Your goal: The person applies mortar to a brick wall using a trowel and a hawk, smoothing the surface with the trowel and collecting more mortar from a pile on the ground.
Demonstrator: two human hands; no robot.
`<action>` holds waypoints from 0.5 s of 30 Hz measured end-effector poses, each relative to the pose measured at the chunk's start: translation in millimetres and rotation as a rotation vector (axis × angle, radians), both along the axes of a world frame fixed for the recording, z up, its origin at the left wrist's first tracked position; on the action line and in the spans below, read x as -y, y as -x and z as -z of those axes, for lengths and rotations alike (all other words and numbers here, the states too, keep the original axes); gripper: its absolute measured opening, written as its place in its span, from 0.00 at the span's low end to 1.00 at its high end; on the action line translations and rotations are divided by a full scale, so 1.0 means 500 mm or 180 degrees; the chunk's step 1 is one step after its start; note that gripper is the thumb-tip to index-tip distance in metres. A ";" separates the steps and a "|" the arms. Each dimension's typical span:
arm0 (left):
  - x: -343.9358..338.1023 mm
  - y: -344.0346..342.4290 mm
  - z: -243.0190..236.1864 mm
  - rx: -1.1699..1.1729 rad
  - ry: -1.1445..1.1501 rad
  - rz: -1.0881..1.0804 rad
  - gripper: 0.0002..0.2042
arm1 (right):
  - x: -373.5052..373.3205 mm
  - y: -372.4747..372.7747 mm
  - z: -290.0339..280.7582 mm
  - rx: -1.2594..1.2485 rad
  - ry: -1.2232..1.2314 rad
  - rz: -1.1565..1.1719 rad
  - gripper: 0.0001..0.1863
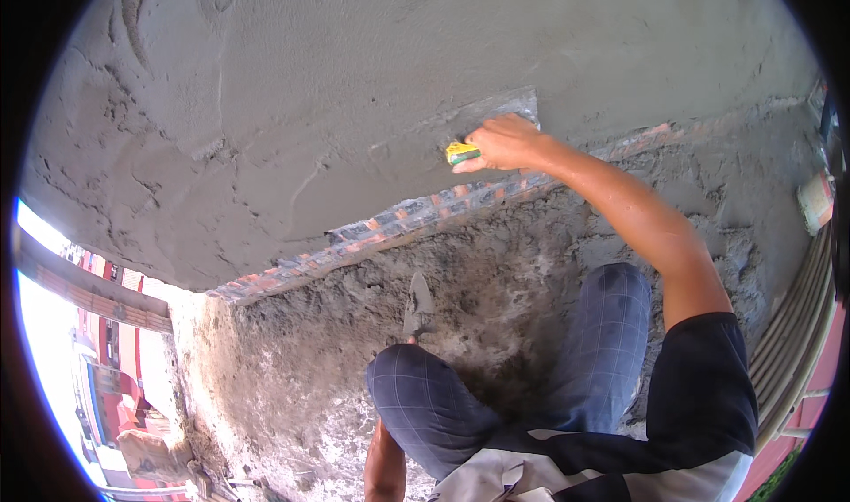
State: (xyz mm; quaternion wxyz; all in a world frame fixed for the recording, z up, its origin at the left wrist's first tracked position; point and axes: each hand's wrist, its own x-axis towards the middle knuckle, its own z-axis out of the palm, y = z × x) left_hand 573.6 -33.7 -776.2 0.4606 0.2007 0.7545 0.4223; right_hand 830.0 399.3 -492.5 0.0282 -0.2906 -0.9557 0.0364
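My right hand (503,139) is closed round the yellow and green handle (462,153) of a plastering trowel. The flat metal blade (524,105) lies against the grey, mortar-coated wall (292,77), just above a strip of bare brick (425,208) along its lower edge. My left knee hides most of my left hand (413,339); only a fingertip shows beyond it. From there a pointing trowel (420,300) sticks out, its pointed, mortar-smeared blade aimed toward the wall. The left hand appears wrapped round its hidden handle.
Rough, mortar-strewn floor (292,387) spreads below the wall. A bundle of long poles (792,325) runs along the right side, with a mortar-stained container (816,203) near their far end. At the left, beyond a ledge, a horizontal beam (97,285) crosses in front of buildings.
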 end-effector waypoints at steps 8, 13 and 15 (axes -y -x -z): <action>0.052 0.019 -0.010 -0.0077 0.0164 0.0195 0.21 | -0.127 -0.462 -0.038 0.1558 -0.1115 0.0568 0.37; 0.026 0.060 -0.046 -0.0494 0.0360 0.0925 0.20 | 0.083 -0.790 0.120 0.0828 0.0054 0.2128 0.38; -0.086 0.057 -0.100 -0.0867 0.0206 0.1716 0.20 | 0.224 -0.843 0.257 0.0038 0.0818 0.2695 0.38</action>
